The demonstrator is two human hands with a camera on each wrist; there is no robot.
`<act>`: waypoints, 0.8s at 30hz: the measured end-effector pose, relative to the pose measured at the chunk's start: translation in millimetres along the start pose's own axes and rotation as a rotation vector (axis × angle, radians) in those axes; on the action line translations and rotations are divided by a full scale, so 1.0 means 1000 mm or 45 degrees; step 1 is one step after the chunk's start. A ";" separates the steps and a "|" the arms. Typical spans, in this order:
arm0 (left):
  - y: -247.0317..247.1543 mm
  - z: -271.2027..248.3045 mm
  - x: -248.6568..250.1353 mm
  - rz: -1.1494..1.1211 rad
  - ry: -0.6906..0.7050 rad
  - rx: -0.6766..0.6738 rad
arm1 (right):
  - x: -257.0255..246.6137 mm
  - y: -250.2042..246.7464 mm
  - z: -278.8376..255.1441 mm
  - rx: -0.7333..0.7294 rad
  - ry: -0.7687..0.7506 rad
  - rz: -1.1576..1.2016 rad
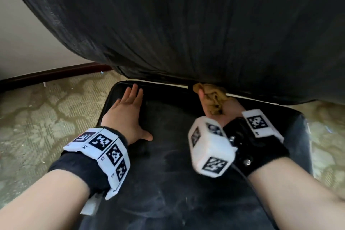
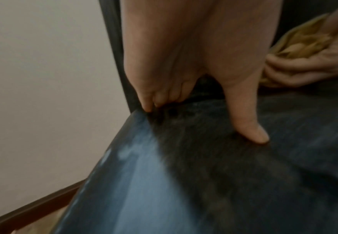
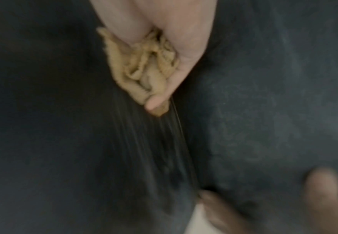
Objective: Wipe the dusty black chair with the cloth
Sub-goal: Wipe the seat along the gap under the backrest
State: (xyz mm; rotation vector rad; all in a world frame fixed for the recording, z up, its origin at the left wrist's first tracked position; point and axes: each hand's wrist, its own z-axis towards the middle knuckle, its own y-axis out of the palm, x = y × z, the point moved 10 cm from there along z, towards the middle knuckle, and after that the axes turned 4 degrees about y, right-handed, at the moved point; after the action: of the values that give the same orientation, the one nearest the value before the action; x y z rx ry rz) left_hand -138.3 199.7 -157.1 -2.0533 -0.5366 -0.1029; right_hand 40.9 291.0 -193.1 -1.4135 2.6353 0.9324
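Observation:
The black chair fills the head view: its dusty seat [image 1: 168, 183] lies below me and its backrest [image 1: 186, 24] looms above. My left hand [image 1: 127, 110] lies flat on the seat's rear left corner, fingers straight; in the left wrist view the left hand [image 2: 194, 71] presses the seat [image 2: 184, 182], thumb spread. My right hand [image 1: 222, 108] grips a crumpled tan cloth [image 1: 211, 97] at the crease where seat meets backrest. In the right wrist view the cloth [image 3: 144, 69] is bunched under the right hand [image 3: 174, 52] against the dark upholstery [image 3: 264, 110].
Patterned green carpet [image 1: 37, 117] surrounds the chair. A pale wall [image 1: 22, 33] with a dark baseboard [image 1: 52, 73] runs close behind on the left. The backrest overhangs the rear of the seat.

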 end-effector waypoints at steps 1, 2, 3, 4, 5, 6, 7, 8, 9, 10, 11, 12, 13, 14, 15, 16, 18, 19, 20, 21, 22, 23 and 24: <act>-0.001 0.002 0.008 0.024 0.026 0.000 | 0.007 0.008 0.000 -0.043 0.042 -0.033; -0.002 0.006 0.019 0.035 0.069 0.008 | 0.013 0.016 0.002 -0.088 0.072 -0.049; -0.001 0.009 0.029 0.031 0.105 0.008 | 0.019 0.025 0.001 -0.117 0.099 -0.031; 0.002 0.013 0.037 0.011 0.116 -0.008 | 0.025 0.032 0.001 -0.131 0.130 -0.045; 0.005 0.015 0.040 -0.006 0.104 -0.030 | 0.027 0.035 0.003 -0.133 0.149 -0.088; 0.009 0.017 0.039 -0.014 0.092 -0.044 | 0.027 0.035 0.004 -0.134 0.166 -0.125; 0.012 0.017 0.038 -0.014 0.085 -0.052 | 0.023 0.034 0.002 -0.140 0.167 -0.146; 0.014 0.017 0.037 -0.022 0.088 -0.059 | 0.018 0.031 -0.001 -0.147 0.159 -0.144; 0.015 0.016 0.036 -0.029 0.093 -0.071 | 0.010 0.026 -0.007 -0.155 0.145 -0.140; 0.014 0.016 0.034 -0.034 0.098 -0.073 | 0.002 0.016 -0.012 -0.139 0.118 -0.145; 0.014 0.016 0.034 -0.028 0.095 -0.076 | -0.009 0.002 -0.016 -0.075 0.063 -0.123; 0.013 0.016 0.035 -0.020 0.089 -0.085 | -0.023 -0.014 -0.022 0.004 -0.004 -0.072; 0.013 0.016 0.036 -0.011 0.080 -0.093 | -0.035 -0.027 -0.025 0.061 -0.040 -0.026; 0.014 0.017 0.037 0.000 0.074 -0.102 | -0.043 -0.031 -0.026 0.069 -0.029 -0.026; 0.014 0.017 0.038 0.007 0.066 -0.105 | -0.047 -0.029 -0.025 0.045 0.018 -0.055; 0.014 0.017 0.038 0.010 0.058 -0.102 | -0.049 -0.025 -0.022 0.006 0.066 -0.095; 0.013 0.017 0.038 0.019 0.047 -0.097 | -0.051 -0.016 -0.018 -0.054 0.101 -0.143; 0.014 0.017 0.039 0.023 0.046 -0.102 | -0.052 -0.013 -0.019 -0.089 0.091 -0.151; 0.014 0.016 0.038 0.026 0.040 -0.109 | -0.051 -0.011 -0.020 -0.119 0.088 -0.158; 0.014 0.015 0.038 0.027 0.037 -0.114 | -0.051 -0.014 -0.023 -0.123 0.083 -0.160; 0.014 0.014 0.039 0.029 0.038 -0.116 | -0.053 -0.021 -0.026 -0.105 0.061 -0.153; 0.013 0.014 0.039 0.030 0.039 -0.115 | -0.057 -0.030 -0.028 -0.099 0.037 -0.125; 0.013 0.014 0.040 0.033 0.038 -0.115 | -0.060 -0.037 -0.031 -0.121 0.031 -0.096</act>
State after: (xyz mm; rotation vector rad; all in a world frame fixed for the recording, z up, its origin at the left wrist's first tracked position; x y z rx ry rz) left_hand -99.3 218.6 -163.3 -2.1424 -0.4941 -0.1447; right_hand 112.9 305.4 -169.7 -1.5419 2.5661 1.0517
